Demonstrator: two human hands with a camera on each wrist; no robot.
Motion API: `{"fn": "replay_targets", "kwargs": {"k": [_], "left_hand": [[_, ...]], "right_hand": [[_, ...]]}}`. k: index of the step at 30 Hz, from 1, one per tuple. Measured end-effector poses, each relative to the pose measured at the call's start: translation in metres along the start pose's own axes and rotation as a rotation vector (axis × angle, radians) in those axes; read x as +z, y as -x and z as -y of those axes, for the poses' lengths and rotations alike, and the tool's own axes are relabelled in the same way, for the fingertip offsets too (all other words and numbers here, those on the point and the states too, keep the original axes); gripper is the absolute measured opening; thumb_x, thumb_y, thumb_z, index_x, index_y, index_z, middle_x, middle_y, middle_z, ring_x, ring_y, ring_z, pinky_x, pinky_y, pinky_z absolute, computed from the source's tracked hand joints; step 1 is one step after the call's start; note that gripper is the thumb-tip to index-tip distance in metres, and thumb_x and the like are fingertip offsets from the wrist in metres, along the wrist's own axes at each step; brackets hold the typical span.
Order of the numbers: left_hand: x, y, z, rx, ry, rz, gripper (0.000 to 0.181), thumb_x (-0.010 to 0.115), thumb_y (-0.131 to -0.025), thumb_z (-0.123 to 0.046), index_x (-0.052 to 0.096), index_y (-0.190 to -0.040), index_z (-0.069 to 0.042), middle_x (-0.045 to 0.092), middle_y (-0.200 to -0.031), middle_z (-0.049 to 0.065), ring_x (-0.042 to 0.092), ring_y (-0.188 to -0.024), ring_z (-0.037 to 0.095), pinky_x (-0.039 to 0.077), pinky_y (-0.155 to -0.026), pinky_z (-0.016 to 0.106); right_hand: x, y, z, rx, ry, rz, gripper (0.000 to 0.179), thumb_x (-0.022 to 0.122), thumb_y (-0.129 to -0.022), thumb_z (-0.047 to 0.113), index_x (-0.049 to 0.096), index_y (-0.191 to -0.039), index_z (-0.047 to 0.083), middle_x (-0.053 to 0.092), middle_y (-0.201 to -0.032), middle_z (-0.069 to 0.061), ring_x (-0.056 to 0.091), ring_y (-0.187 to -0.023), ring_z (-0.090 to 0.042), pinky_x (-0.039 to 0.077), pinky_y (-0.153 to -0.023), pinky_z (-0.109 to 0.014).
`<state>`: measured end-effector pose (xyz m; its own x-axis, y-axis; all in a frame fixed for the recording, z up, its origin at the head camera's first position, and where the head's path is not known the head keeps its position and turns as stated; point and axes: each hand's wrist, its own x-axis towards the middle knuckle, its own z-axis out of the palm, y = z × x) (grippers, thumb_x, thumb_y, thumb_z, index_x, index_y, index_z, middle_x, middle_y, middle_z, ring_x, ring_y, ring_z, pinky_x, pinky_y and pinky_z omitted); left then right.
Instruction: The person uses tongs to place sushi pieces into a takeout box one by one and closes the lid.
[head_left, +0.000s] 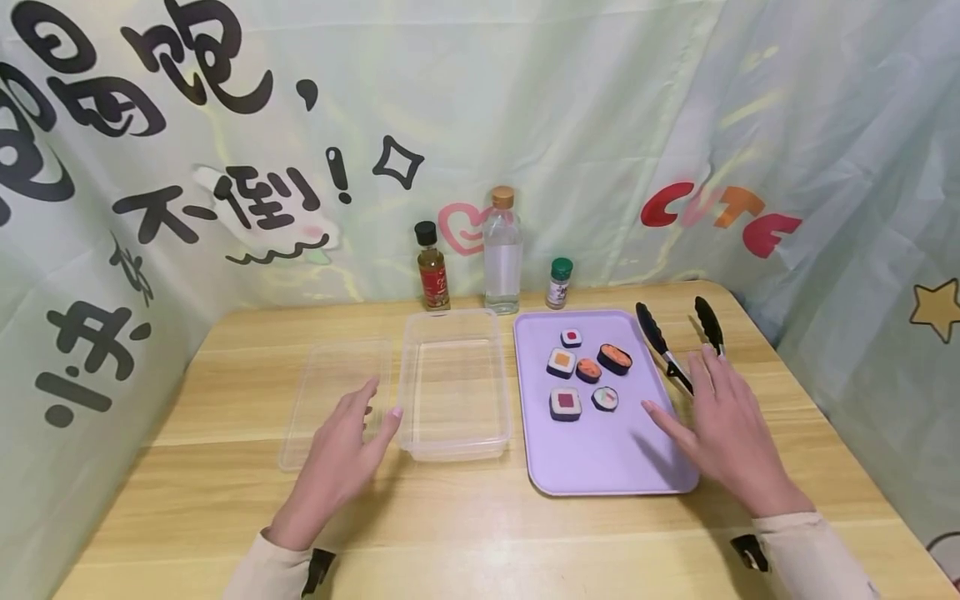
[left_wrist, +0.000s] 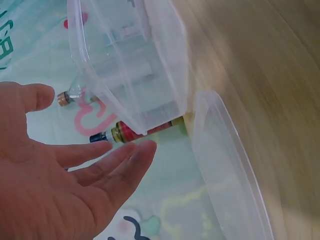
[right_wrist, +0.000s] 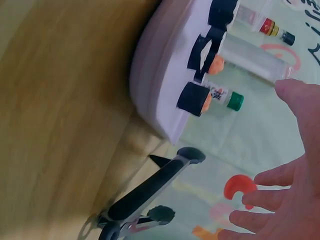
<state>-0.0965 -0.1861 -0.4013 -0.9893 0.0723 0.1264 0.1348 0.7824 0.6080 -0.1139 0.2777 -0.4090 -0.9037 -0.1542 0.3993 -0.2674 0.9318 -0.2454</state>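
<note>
My left hand hovers with relaxed fingers above the clear lid, just left of the clear plastic container. In the left wrist view its palm shows and holds nothing. My right hand hangs over the right edge of the purple tray, fingers spread and holding nothing. Near its fingertips lie black-tipped tongs, partly hidden behind the hand. On the tray sit several sushi pieces, among them a square roll, a round roll and an orange-topped piece.
Along the table's back edge stand a red-labelled sauce bottle, a tall clear bottle and a green-capped shaker. A printed curtain hangs close behind and on both sides of the wooden table.
</note>
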Motion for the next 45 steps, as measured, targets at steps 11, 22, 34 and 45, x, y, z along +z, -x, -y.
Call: {"fn": "replay_targets", "kwargs": {"k": [11,22,34,45], "left_hand": [[0.002,-0.010,0.001,-0.106,0.101,0.090,0.069,0.050,-0.103,-0.051,0.041,-0.153,-0.005,0.059,-0.131,0.014,0.063,-0.110,0.030,0.054,-0.086,0.047],[0.003,-0.014,0.000,-0.127,0.138,0.140,0.066,0.051,-0.103,-0.050,0.048,-0.149,-0.003,0.064,-0.107,0.005,0.065,-0.091,0.018,0.053,-0.075,0.036],[0.007,-0.015,-0.001,-0.123,0.113,0.165,0.060,0.054,-0.103,-0.042,0.051,-0.144,0.002,0.064,-0.087,0.001,0.055,-0.068,0.014,0.047,-0.071,0.034],[0.011,-0.013,-0.004,-0.154,0.154,0.219,0.064,0.052,-0.104,-0.040,0.044,-0.148,0.006,0.068,-0.070,-0.002,0.059,-0.059,0.017,0.050,-0.077,0.042]], "right_hand": [[0.002,-0.013,-0.023,0.153,-0.025,0.038,0.104,0.074,-0.088,0.047,0.023,-0.147,-0.023,0.029,-0.145,-0.046,0.033,-0.128,-0.061,0.026,-0.108,-0.070],[0.004,-0.032,-0.043,0.339,-0.047,0.163,0.105,0.072,-0.086,0.058,0.029,-0.132,-0.027,0.038,-0.114,-0.040,0.044,-0.090,-0.051,0.044,-0.070,-0.063],[0.014,-0.054,-0.059,0.473,-0.054,0.282,0.103,0.065,-0.082,0.072,0.041,-0.109,-0.025,0.044,-0.100,-0.036,0.051,-0.073,-0.041,0.043,-0.053,-0.043],[0.024,-0.063,-0.067,0.534,-0.044,0.333,0.091,0.068,-0.078,0.075,0.048,-0.090,-0.013,0.047,-0.092,-0.031,0.051,-0.072,-0.039,0.042,-0.053,-0.043]]}}
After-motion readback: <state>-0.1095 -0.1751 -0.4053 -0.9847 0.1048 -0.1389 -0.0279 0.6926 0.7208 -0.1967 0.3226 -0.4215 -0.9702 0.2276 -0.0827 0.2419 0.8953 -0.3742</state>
